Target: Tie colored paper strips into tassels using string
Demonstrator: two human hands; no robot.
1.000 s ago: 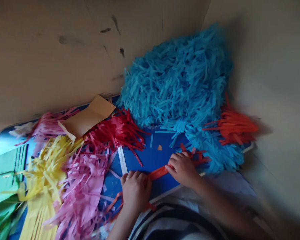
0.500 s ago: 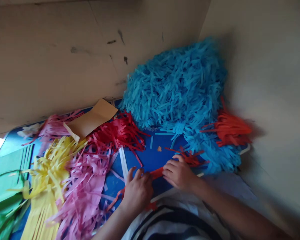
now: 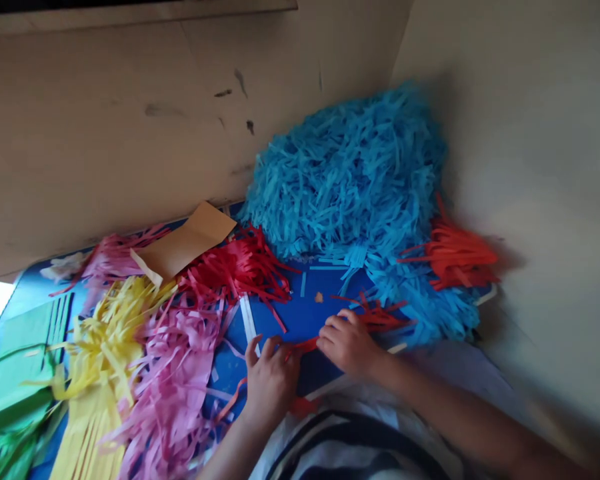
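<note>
A narrow red-orange paper strip (image 3: 307, 345) stretches between my two hands, low over the blue table. My left hand (image 3: 273, 377) is closed on its left end, with the thumb and forefinger raised. Curled fingers of my right hand (image 3: 349, 343) grip the other end. Beyond the right hand lies a fringed red-orange paper piece (image 3: 380, 316); whether it joins the strip I cannot tell. A loose red-orange paper ribbon (image 3: 233, 402) curls out left of my left wrist. More red-orange paper (image 3: 303, 406) shows by my lap, partly hidden.
A large heap of blue paper fringe (image 3: 345, 173) fills the table's back corner by the walls. Red-orange fringe (image 3: 463, 253) lies right of it. Leftward are red (image 3: 240, 263), pink (image 3: 180, 380), yellow (image 3: 97, 413) and green paper (image 3: 25, 347), plus a brown sheet (image 3: 185, 243).
The paper between my hands looks narrower than before. Both hands sit slightly further left in view, and the camera has tilted up a little.
</note>
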